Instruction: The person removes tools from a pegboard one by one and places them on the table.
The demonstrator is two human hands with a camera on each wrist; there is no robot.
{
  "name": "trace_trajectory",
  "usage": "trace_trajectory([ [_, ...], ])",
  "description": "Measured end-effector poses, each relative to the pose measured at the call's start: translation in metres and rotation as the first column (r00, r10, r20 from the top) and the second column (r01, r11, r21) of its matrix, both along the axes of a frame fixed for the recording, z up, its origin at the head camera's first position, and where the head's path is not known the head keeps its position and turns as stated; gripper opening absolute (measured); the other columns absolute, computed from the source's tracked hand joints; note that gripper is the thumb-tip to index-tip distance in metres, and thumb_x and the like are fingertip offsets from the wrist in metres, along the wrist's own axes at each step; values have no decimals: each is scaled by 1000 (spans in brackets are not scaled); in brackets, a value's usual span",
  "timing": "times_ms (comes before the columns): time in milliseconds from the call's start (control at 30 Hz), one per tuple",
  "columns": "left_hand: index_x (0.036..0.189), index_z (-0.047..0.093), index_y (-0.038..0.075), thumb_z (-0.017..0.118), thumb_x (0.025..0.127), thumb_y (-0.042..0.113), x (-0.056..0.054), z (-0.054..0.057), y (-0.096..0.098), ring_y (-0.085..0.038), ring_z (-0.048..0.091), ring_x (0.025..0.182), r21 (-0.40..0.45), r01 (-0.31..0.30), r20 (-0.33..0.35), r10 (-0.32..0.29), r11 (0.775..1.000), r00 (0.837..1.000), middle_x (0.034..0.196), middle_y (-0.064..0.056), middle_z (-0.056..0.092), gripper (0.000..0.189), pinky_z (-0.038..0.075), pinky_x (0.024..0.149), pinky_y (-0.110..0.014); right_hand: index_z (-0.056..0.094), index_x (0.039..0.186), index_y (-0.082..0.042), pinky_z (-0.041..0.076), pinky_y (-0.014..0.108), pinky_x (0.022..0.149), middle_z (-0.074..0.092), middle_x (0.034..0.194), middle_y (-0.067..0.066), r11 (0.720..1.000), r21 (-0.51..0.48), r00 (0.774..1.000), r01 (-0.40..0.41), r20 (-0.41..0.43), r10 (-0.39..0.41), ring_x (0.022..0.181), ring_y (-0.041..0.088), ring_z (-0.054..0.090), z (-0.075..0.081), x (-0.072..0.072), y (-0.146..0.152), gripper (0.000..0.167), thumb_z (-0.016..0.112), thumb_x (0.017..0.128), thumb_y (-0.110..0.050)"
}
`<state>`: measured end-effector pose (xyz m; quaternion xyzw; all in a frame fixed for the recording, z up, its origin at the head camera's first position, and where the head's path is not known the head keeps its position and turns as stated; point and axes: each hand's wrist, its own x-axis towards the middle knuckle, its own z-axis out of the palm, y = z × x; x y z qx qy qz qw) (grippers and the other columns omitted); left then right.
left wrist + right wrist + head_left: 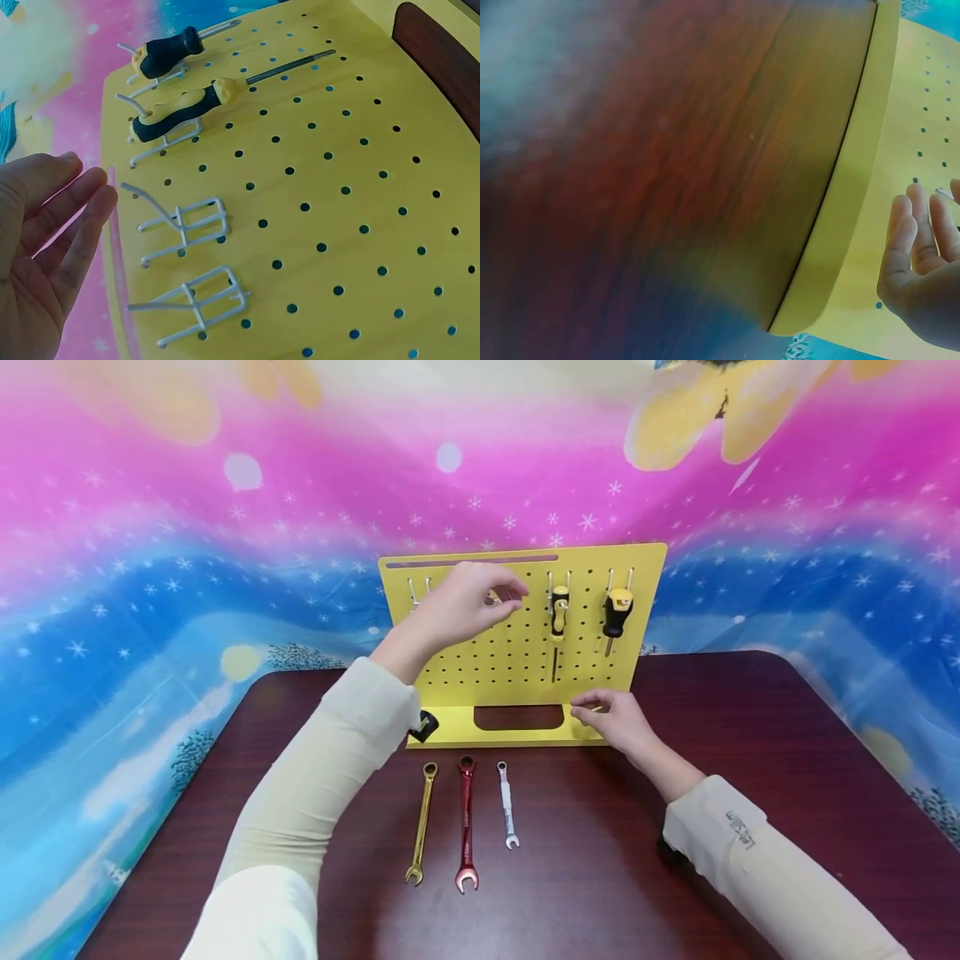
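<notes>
My left hand (480, 597) is raised in front of the yellow pegboard (525, 652), its fingers loosely bent around nothing. In the left wrist view it is beside two bare white wire hooks, the upper hook (184, 229) and the lower hook (199, 304). A long yellow-and-black screwdriver (558, 614) and a stubby one (617, 612) hang tip down on hooks at the board's right side. Low at the right, by the board's base, my right hand (617, 720) holds nothing, fingers slightly bent. Whether it touches the base is unclear.
On the dark wooden table (600, 860) lie a gold wrench (423, 822), a red wrench (467, 822) and a small silver wrench (507, 806). The pegboard's base has an oblong cutout. Behind it hangs a colourful patterned cloth (337, 527).
</notes>
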<state>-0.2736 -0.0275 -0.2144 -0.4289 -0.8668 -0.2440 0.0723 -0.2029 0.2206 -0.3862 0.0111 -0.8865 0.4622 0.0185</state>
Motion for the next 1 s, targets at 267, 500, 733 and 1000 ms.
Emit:
trace_trajectory([
  [267, 125, 66, 6, 60, 100, 15, -12, -2, 17, -14, 64, 105, 41, -30, 38, 28, 999, 999, 120, -7, 70, 27, 52, 96, -27, 67, 120, 3, 53, 25, 69, 68, 118, 23, 999, -16, 1000, 30, -1, -30, 95, 29, 68, -3, -16, -6, 30, 63, 97, -14],
  [500, 128, 64, 8, 60, 99, 14, -16, -8, 31, -14, 64, 107, 56, -50, 36, 48, 997, 998, 126, -6, 68, 30, 53, 92, -23, 66, 122, 2, 50, 21, 70, 69, 116, 23, 998, -32, 999, 47, -25, -48, 99, 31, 65, -7, -27, -15, 30, 63, 96, -13],
  [733, 130, 62, 10, 61, 99, 15, -21, -13, 41, -11, 64, 107, 43, -68, 62, 66, 997, 996, 127, -3, 67, 32, 52, 94, -21, 65, 124, 2, 51, 22, 74, 69, 114, 24, 998, -54, 998, 38, -51, -40, 101, 33, 66, -9, -35, -21, 32, 63, 96, -11],
  [1000, 131, 62, 11, 61, 99, 16, -23, -14, 50, -11, 64, 110, 43, -92, 69, 89, 995, 994, 130, -2, 66, 33, 51, 96, -19, 65, 123, 3, 51, 22, 73, 69, 115, 24, 997, -73, 998, 32, -47, -36, 98, 32, 67, -8, -40, -25, 31, 64, 96, -11],
])
